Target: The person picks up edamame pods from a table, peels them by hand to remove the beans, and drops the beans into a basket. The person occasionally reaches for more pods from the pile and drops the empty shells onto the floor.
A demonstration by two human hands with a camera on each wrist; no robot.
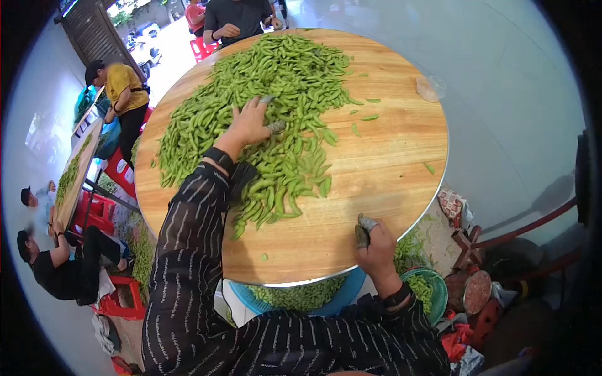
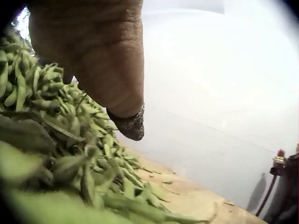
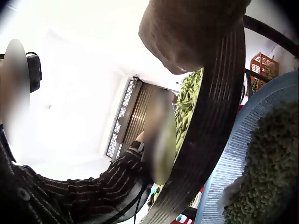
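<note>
A broad heap of green edamame pods (image 1: 276, 69) covers the far and left part of the round wooden table (image 1: 389, 150). My left hand (image 1: 249, 122) reaches over the heap with its fingers extended and thumb apart. Grey coverings wrap the tips of its thumb and a finger; one wrapped tip (image 2: 131, 127) shows close over the pods in the left wrist view. Near the table's front right edge, my right hand (image 1: 378, 247) has its fingers curled in, with wrapped thumb and fingertip close together. No pod shows in it.
Below the table's front edge sits a blue basket (image 1: 241, 297) of shelled beans. A green basket (image 1: 442, 291) with pods stands at the right. A clear plastic cup (image 1: 433, 89) lies near the right rim. Several people work around, some at another table (image 1: 94, 135).
</note>
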